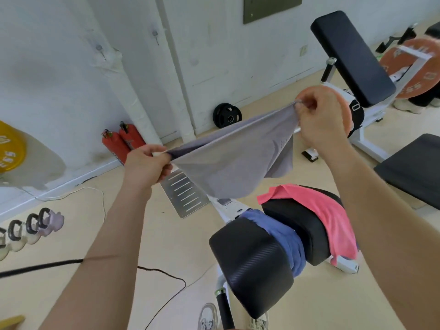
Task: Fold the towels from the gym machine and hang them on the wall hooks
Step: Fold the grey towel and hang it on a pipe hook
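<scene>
Two hands pinch the grey towel (228, 160) mid-frame: left hand (146, 166) lower left, right hand (319, 120) upper right.

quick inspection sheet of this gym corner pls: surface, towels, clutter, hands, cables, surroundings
surface: tan floor, bare between the gear.
job's things: grey towel stretched in the air between both hands; blue towel hangs between the machine's black pads; pink towel draped over the farther pad; two wall hooks, nothing on them.
clutter: kettlebells in a row; two red fire extinguishers by the wall.
grippers: left hand pinches one towel end, right hand the other.
cables: black cable trails across the floor; thin white cable near the wall base.
surroundings: white wall, black bench, yellow plate, black plate against the wall.
</scene>
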A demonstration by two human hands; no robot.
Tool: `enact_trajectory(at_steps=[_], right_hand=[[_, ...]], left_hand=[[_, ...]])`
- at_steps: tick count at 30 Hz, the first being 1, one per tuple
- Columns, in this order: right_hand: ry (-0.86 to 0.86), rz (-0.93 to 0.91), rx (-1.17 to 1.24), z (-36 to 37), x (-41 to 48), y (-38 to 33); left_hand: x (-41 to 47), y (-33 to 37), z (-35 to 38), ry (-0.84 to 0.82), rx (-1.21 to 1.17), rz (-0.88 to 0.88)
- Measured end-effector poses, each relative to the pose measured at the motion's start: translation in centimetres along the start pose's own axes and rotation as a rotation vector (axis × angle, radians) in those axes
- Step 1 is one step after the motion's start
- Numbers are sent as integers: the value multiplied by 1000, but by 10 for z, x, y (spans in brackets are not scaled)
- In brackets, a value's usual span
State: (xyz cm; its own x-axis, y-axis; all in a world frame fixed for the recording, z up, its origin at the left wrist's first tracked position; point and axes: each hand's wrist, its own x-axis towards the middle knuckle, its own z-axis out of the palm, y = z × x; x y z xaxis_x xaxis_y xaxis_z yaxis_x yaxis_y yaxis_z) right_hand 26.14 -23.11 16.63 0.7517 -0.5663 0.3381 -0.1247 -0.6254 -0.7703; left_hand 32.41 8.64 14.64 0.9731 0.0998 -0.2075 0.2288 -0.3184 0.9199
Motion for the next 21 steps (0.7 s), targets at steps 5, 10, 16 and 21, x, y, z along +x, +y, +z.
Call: enact_trajectory(at_steps=[5, 10, 16, 21], right_hand=[[-23, -9, 39, -19, -27, 9], [-384, 472, 180, -3, -138, 84], [-493, 937, 307, 6, -259, 154], [-371, 1125, 332, -2, -271, 169]], left_hand=[[-20, 3, 1, 30, -48, 79], [-58, -104, 13, -126, 46, -197], [-110, -228, 13, -351, 142, -629], [-122, -245, 8, -407, 197, -679]])
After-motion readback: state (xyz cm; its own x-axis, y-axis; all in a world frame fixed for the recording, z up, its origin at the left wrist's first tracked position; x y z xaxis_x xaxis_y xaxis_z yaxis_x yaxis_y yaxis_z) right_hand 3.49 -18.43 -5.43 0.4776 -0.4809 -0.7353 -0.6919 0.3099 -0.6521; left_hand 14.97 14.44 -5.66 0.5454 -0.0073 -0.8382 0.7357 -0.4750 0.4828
